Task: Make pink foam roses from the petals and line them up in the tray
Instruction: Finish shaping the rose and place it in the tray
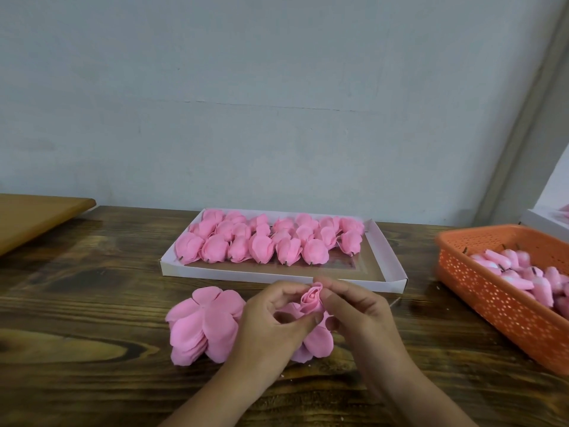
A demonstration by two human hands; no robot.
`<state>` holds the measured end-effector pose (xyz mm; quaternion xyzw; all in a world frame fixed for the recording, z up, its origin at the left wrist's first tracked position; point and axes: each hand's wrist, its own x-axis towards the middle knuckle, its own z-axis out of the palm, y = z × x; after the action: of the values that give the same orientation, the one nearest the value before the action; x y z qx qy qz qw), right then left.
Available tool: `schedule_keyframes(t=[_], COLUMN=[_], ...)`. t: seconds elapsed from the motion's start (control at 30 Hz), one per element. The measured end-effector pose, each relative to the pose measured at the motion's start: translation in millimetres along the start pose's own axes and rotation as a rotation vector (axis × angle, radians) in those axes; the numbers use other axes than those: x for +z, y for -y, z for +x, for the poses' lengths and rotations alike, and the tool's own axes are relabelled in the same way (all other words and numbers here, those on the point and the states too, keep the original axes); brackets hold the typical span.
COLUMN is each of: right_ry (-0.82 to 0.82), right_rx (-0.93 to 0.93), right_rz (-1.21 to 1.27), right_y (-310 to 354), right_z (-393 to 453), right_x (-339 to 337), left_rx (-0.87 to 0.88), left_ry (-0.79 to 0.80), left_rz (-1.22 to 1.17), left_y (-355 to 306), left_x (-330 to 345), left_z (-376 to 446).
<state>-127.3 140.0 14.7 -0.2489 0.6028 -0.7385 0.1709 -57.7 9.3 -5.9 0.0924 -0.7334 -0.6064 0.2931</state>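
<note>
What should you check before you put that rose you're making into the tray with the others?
1. Both hands, left hand and right hand, hold the rose: ok.
2. Rose finished: not ok, outer petals hang loose.
3. Tray has free space at the front: ok.
4. Finished roses lined up in rows: ok.
5. Spare petals within reach: ok.
6. Bud sits firmly inside: cannot tell.
</note>
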Motion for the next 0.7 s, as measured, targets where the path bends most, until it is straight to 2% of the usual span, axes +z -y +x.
schedule_keyframes(t=[0.1,0.3,0.47,0.7], right_ry=[0.026,0.194,0.274,0.369], right_rx=[0.018,0.139,0.164,0.338], right_rz=[0.026,0.185,0.26,0.479], right_y=[-0.2,-1.8,0.3,0.1], right_z=[0.6,5.5,8.0,7.6], right_x=[-1.3,-4.3,-7.2,-5.8], left_rx=[0.005,0.002,0.005,-0.078], left_ry=[0.019,0.039,0.012,0.175], left_rz=[-0.036,-0.182,-0.119,-0.262], left_y=[-0.1,-4.3,-5.1,-12.9], left_x=[-0.4,-1.0,-3.6,-9.3], left_z=[-0.2,-1.0,1.1,1.4])
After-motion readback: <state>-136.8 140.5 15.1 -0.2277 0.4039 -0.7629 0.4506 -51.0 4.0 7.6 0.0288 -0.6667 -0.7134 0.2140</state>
